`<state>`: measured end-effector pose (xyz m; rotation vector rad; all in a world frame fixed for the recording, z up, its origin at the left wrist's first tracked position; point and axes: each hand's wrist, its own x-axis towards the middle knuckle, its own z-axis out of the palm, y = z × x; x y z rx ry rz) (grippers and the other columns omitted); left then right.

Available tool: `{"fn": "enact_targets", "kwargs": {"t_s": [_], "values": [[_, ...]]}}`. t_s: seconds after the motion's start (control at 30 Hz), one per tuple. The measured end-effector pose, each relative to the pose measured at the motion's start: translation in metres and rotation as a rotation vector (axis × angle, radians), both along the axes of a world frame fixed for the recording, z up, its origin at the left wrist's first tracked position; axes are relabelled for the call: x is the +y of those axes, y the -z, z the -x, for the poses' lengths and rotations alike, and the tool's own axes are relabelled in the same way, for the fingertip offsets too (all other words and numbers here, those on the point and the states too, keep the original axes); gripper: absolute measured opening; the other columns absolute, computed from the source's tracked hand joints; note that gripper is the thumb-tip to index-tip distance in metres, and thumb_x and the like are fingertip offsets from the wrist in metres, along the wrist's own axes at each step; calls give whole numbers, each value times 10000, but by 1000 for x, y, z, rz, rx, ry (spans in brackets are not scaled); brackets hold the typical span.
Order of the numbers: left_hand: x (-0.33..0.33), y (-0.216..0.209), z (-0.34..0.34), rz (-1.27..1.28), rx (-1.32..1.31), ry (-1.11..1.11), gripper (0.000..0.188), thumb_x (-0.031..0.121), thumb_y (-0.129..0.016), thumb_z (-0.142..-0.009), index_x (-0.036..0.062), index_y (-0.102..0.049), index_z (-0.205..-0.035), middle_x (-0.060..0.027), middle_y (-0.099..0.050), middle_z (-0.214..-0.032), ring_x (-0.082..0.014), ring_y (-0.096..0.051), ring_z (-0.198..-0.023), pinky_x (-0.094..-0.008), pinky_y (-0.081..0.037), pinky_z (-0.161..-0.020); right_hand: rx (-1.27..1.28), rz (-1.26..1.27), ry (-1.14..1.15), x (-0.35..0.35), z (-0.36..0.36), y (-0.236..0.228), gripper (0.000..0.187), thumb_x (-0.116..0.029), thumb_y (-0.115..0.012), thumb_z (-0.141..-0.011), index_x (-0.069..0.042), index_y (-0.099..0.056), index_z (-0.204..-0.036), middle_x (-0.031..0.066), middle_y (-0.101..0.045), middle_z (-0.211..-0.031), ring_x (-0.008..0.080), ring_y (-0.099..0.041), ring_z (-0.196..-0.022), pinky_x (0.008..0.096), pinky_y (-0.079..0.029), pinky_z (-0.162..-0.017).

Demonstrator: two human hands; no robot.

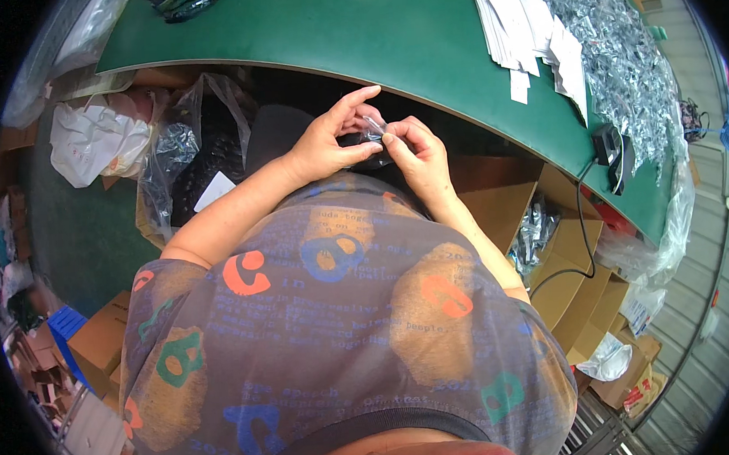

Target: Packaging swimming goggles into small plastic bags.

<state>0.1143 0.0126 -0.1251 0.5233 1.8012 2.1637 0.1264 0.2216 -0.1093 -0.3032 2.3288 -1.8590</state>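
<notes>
Printed shirt (337, 328) fills our lower view. Beyond it, just short of the green table's (330, 40) curved edge, a small clear packet (372, 129) sits between our hands. Our right hand (420, 154) pinches it from the right, thumb against fingertip. Our left hand (327, 140) arches around its left side, forefinger lifted wide of the thumb; whether its curled fingers grip, we cannot tell. The packet's long axis is unclear; both hands are close.
</notes>
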Motion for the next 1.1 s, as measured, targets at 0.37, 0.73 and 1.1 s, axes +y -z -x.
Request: {"fn": "enact_targets", "kwargs": {"t_s": [0.37,0.73,1.1], "values": [[6,-1,-3,13,41,4,853,-54,-752,-845,122,-351,-1576,-84,-581,-1219,-147,-619,-1069,-324,-510,-1013,-33,12,48,-3,-2,-2,75,-77,-699,-931,-3,-703,-944,-10,-580,-868,69,-529,-781,232,-431,-696],[7,3,-4,60,135,-14,864,-56,-759,-820,116,-363,-1569,-102,-535,-1284,-152,-635,-1062,-322,-530,-979,-27,-83,7,-5,3,-14,62,-49,-688,-897,5,-693,-927,8,-585,-862,86,-561,-772,244,-467,-708],[11,-1,-7,93,117,3,891,-57,-741,-795,111,-341,-1573,-110,-532,-1314,-180,-641,-1066,-329,-531,-976,-7,-220,-53,-7,14,-23,87,-97,-695,-871,-13,-675,-881,34,-591,-824,129,-596,-720,289,-495,-660]]}}
